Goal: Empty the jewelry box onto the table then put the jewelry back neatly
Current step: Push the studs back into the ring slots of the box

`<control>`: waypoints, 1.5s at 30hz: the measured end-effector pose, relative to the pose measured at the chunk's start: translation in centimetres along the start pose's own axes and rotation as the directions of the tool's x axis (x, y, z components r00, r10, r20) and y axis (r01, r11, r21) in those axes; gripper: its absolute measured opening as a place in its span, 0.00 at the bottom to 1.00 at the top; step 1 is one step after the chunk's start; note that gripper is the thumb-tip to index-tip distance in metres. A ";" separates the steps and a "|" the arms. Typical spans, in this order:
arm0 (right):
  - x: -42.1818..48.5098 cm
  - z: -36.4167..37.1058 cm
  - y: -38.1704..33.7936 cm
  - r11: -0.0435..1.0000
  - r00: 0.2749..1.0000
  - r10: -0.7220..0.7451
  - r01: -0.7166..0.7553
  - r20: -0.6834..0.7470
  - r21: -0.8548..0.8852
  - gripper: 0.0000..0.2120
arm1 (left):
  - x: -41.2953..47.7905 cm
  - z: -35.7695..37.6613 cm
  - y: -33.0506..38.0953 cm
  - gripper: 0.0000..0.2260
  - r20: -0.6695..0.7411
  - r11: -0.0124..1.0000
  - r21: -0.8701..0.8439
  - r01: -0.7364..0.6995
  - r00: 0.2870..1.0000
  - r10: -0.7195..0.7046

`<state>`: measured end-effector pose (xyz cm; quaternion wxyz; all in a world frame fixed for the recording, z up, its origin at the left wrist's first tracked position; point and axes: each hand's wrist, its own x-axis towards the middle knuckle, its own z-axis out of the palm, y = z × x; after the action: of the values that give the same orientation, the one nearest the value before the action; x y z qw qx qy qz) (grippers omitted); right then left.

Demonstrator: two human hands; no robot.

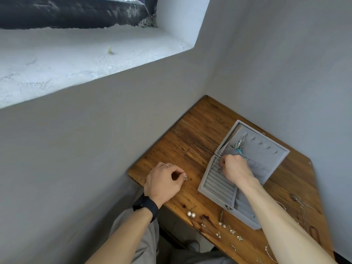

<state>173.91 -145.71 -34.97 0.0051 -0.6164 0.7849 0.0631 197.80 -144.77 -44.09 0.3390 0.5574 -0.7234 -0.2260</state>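
Left hand [163, 180]: rests on the wooden counter [190, 141], left of the box; its grip pinches a small silver ring [185, 178] between thumb and fingertip, right at the counter top.
Right hand [235, 168]: reaches over the open box; its grip is closed on a small silver piece [219, 170] that hangs from the fingertips. From where I stand I cannot tell what kind of piece it is.
Jewelry box [217, 189]: grey and velvet-lined, open on the counter directly under the right grip, with its rows of ring rolls just below the dangling piece.
Lid [266, 147]: folded back flat on the counter, beyond the right grip.
Turquoise pendant [239, 148]: lies in the lid with some silver chain, just past the knuckles of the right grip.
Pearl earrings [191, 214]: a pair, side by side on the counter, nearer the person than the left grip, close to that wrist.
Small studs [231, 230]: scattered on the counter off the box's near corner, well behind the right grip, beside the forearm.
Loose chains [301, 202]: on the counter to the right of the right forearm, too blurred to sort out.
Wristband [146, 206]: dark, on the left wrist.
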 end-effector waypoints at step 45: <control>-11.9 10.3 6.0 0.907 0.950 0.212 -0.105 -0.228 0.407 0.26 | 6.8 1.4 10.8 0.04 0.434 0.903 0.168 -0.395 0.852 0.292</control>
<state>170.21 -131.76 -43.58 0.0168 -0.5394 0.8229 -0.1776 188.69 -148.42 -35.80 0.1462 0.3985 -0.8880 -0.1768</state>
